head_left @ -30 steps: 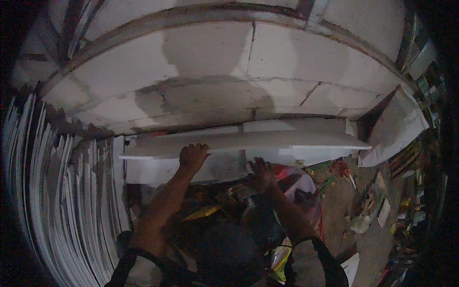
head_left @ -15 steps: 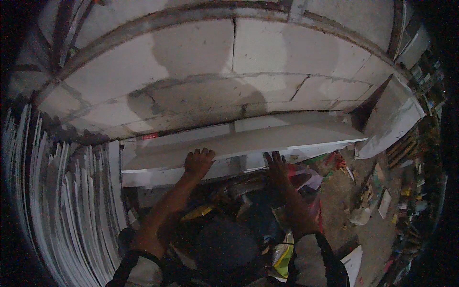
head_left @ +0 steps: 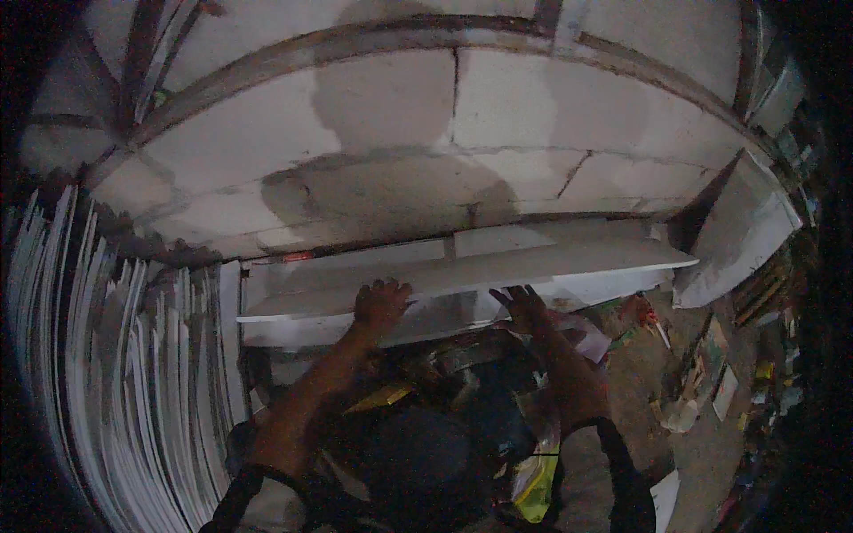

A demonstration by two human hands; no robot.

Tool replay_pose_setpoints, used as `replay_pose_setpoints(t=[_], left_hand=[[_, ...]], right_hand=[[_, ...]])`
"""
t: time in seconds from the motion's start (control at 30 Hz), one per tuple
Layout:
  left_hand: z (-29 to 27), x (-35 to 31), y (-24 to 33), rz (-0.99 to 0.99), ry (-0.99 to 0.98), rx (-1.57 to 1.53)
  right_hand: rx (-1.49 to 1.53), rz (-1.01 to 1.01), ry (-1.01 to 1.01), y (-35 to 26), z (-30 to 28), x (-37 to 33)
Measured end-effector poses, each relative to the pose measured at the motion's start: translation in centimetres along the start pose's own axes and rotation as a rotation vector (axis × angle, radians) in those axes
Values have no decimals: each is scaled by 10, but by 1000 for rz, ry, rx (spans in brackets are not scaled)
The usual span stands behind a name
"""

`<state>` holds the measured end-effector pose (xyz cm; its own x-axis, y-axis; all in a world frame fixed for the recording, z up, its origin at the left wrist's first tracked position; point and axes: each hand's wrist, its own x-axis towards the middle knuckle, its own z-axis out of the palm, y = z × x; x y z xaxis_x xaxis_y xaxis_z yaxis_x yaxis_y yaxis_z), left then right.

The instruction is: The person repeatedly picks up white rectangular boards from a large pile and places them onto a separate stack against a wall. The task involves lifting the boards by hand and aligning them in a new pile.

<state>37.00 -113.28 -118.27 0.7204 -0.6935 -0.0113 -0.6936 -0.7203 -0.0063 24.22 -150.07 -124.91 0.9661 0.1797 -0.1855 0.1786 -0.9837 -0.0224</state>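
A long white panel [head_left: 498, 268] lies lengthwise in front of me, its narrow front edge facing me. My left hand [head_left: 382, 302] rests at that edge, left of the middle, fingers apart and lying over the panel's top. Farther right, my right hand [head_left: 524, 309] is at the front edge too, its fingers stretched and spread. Neither hand is wrapped round anything. Beneath the panel, another white surface [head_left: 577, 286] shows along the front. Dim light leaves the exact finger contact unclear.
Many thin white sheets [head_left: 169, 382] stand on edge at the left. A pale block wall [head_left: 391, 98] rises behind the panel. A white board [head_left: 742, 231] leans at the right. Scraps and a yellow-green packet [head_left: 536, 489] lie on the littered floor [head_left: 635, 382].
The whole view has shifted slightly, so everything sits farther right. The fingers of both hands have spread wider. The panel stays in nearly the same place before the wall.
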Motion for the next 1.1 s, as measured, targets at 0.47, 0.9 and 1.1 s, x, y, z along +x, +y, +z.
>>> replay_pose_setpoints(t=[0.47, 0.9, 1.1], left_hand=[[-14, 24, 18, -14, -46, -41], [-35, -5, 0, 110, 297, 95], [-6, -31, -16, 10, 131, 85]], right_hand=[[-721, -82, 467, 23, 126, -10], [-89, -324, 662, -184, 56, 64], [147, -219, 352, -214, 46, 79]])
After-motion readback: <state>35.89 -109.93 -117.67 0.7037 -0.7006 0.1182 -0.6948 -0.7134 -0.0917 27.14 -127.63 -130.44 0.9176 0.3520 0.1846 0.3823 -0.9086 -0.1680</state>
